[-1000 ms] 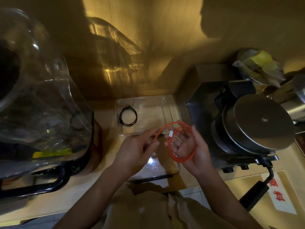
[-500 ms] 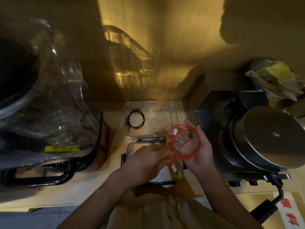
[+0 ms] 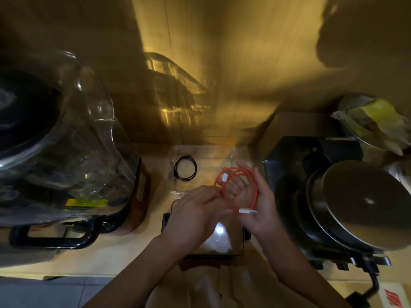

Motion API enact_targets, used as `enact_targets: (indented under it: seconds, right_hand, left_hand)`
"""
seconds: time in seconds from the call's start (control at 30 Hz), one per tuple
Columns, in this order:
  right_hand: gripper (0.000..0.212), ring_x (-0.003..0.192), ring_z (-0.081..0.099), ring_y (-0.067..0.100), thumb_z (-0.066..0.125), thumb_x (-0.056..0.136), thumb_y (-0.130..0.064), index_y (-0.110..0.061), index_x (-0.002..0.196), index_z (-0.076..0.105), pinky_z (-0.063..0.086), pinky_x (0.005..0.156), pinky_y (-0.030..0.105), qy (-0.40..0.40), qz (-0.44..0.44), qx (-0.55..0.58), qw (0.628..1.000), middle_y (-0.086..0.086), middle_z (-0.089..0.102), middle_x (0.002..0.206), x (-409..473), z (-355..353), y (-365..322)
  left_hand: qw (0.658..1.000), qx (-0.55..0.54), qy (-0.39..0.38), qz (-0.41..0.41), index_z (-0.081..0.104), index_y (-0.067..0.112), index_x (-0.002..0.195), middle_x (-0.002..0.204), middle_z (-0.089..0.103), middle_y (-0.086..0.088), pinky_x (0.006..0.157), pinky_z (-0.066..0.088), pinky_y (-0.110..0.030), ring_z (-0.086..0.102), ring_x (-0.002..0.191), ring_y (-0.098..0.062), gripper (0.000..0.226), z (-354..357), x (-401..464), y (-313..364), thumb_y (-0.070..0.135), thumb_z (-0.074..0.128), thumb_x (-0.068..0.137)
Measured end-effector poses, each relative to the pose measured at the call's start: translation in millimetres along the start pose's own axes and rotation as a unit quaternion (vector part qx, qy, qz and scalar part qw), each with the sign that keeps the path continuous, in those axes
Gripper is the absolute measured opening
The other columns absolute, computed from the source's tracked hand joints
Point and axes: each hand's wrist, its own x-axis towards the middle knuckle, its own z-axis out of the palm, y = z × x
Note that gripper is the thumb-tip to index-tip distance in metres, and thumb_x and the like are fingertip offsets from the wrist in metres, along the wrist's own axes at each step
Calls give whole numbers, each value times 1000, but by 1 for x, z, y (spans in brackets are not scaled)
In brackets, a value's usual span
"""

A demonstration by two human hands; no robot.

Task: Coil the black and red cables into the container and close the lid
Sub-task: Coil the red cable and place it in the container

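A clear plastic container [image 3: 213, 150] sits on the counter against the wall, with the black cable [image 3: 185, 167] coiled in its left half. The red cable [image 3: 254, 192] with white plugs is looped around the fingers of my right hand [image 3: 259, 210], just in front of the container's right side. My left hand [image 3: 195, 215] pinches the loop at its left edge. Below both hands lies the clear lid [image 3: 222, 241] with black clips, flat on the counter and partly hidden by my left hand.
A large blender with a clear jug [image 3: 57, 147] and black handle [image 3: 53, 237] stands left. A steel machine with a round metal disc [image 3: 364, 203] stands right, a wrapped bundle [image 3: 373, 121] behind it. The wall rises right behind the container.
My left hand has come back up to the red loop and now pinches it. One white plug now sticks out at the bottom of the coil. The camera view shifted.
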Motion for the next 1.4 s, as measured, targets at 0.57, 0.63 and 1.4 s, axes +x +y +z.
enact_targets:
  seconds: [0.57,0.63,1.4]
  right_hand:
    - [67,126,56,43,69,85,-54,-16,137,54,44,105,51,-61,-7,-38,997,21,62,133,3,10,-2]
    - [72,134,48,47,70,82,-57,-14,138,53,31,113,61,-63,-10,-43,997,21,59,137,6,9,-4]
    - [21,97,63,29,65,86,-28,-19,105,62,44,90,46,-59,36,-10,998,12,64,111,24,-1,-21]
  left_hand:
    - [993,-84,11,-83,64,31,93,82,49,24,65,40,-10,49,74,8,2,12,23,26,29,63,92]
    - [992,-105,-16,-71,61,30,96,84,50,23,66,44,-19,50,75,4,3,16,27,26,27,60,94]
    - [896,-209,124,-372,61,18,85,79,67,1,63,53,-27,65,72,-13,13,41,30,-1,27,68,90]
